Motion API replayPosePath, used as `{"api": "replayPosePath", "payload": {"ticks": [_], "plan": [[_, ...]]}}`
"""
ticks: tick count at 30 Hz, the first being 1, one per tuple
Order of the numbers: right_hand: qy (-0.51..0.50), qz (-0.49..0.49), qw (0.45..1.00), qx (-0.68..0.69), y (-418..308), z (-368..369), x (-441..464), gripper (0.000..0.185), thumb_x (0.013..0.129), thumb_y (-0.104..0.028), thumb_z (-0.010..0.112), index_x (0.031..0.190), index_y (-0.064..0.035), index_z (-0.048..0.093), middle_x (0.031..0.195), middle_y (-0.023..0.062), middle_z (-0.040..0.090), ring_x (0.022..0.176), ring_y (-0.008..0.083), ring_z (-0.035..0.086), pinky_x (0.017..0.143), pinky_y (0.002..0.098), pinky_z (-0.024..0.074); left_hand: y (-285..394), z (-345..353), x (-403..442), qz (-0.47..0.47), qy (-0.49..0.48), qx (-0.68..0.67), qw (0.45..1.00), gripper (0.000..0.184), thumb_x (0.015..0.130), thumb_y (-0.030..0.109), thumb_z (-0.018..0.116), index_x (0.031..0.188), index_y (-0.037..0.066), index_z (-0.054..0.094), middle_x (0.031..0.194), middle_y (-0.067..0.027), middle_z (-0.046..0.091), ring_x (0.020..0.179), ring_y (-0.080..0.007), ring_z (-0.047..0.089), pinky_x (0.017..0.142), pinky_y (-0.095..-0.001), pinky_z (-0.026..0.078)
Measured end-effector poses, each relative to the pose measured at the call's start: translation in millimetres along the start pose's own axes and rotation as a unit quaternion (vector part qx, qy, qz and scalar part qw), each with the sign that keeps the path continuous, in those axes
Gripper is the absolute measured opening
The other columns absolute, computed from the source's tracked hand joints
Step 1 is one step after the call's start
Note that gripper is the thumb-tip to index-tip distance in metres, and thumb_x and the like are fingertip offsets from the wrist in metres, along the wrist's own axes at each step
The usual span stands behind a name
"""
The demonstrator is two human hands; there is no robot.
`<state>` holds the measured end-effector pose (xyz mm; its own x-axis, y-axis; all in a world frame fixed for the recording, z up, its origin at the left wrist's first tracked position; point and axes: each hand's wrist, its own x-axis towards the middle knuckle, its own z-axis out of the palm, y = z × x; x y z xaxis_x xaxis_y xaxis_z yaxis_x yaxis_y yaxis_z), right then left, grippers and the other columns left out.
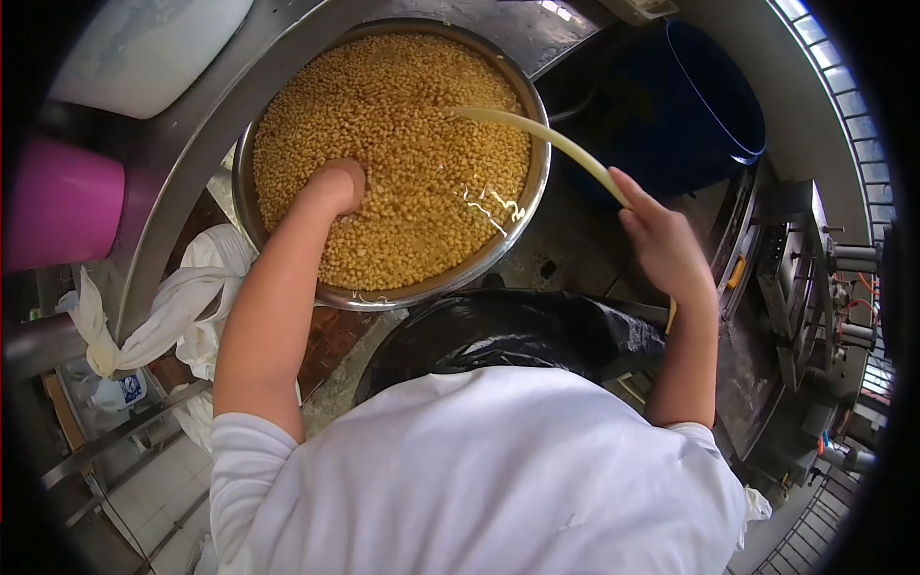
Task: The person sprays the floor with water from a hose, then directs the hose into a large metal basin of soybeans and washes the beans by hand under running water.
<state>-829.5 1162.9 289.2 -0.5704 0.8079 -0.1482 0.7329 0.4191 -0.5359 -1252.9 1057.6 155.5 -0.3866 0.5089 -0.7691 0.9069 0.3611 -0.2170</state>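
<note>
Your white shirt fills the bottom middle of the frame, with black plastic just above it. At upper centre, the round steel basin is filled nearly to its rim with pale yellow beans; water glints over them at the right side. Your hands are well apart. Your left hand is sunk in the beans left of the basin's middle, its fingers buried, so you cannot tell whether they are curled or spread. Your right hand, right of centre, is closed around the pale hose, which arches over the basin's rim to the beans; whether water runs from its tip is hard to make out. At upper right, the blue barrel is too dark inside to read. The pink bucket and the white tub at upper left, beside the steel desk, are cut off by the dark lens edge. At lower left, a blue label carries markings too small to read.
</note>
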Motion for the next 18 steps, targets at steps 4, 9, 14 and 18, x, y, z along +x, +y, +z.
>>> {"api": "replayPosePath", "payload": {"ticks": [4, 9, 14, 18], "plan": [[-0.033, -0.027, 0.999, -0.02, 8, 28, 23, 0.052, 0.107, -0.02, 0.062, 0.157, -0.028, 0.056, 0.107, 0.029, 0.074, 0.103, 0.0443, 0.073, 0.093, 0.0496, 0.0555, -4, 7, 5, -0.003, 0.014, -0.011, 1.0, 0.02, 0.098, 0.006, 0.067, 0.11, -0.005, 0.079, 0.105, -0.025, 0.074, 0.083, -0.035, 0.072, 0.071, -0.0479, 0.059], [-0.048, -0.044, 0.997, -0.036, -8, 47, 40, 0.05, 0.107, -0.023, 0.059, 0.157, -0.0281, 0.056, 0.11, 0.0278, 0.074, 0.104, 0.0445, 0.073, 0.094, 0.0513, 0.0562, -2, 0, -3, -0.017, 0.009, -0.016, 1.0, 0.019, 0.098, 0.006, 0.066, 0.107, -0.006, 0.078, 0.103, -0.0247, 0.073, 0.081, -0.0348, 0.071, 0.069, -0.0477, 0.058], [-0.06, -0.039, 0.997, -0.033, -15, 62, 53, 0.05, 0.107, -0.025, 0.058, 0.157, -0.0277, 0.056, 0.111, 0.0274, 0.075, 0.105, 0.0445, 0.073, 0.095, 0.052, 0.0561, -8, -4, 14, -0.023, -0.013, -0.008, 1.0, 0.02, 0.099, 0.006, 0.067, 0.111, -0.005, 0.079, 0.107, -0.0247, 0.074, 0.085, -0.0349, 0.071, 0.072, -0.0483, 0.058], [-0.079, -0.047, 0.996, -0.021, -18, 83, 59, 0.05, 0.108, -0.028, 0.056, 0.158, -0.0277, 0.054, 0.111, 0.0277, 0.075, 0.105, 0.0444, 0.073, 0.095, 0.0529, 0.056, -13, -9, 25, 0.043, -0.052, 0.122, 0.99, 0.023, 0.103, 0.008, 0.064, 0.116, -0.003, 0.079, 0.117, -0.0233, 0.074, 0.092, -0.0337, 0.072, 0.078, -0.047, 0.06]]}}
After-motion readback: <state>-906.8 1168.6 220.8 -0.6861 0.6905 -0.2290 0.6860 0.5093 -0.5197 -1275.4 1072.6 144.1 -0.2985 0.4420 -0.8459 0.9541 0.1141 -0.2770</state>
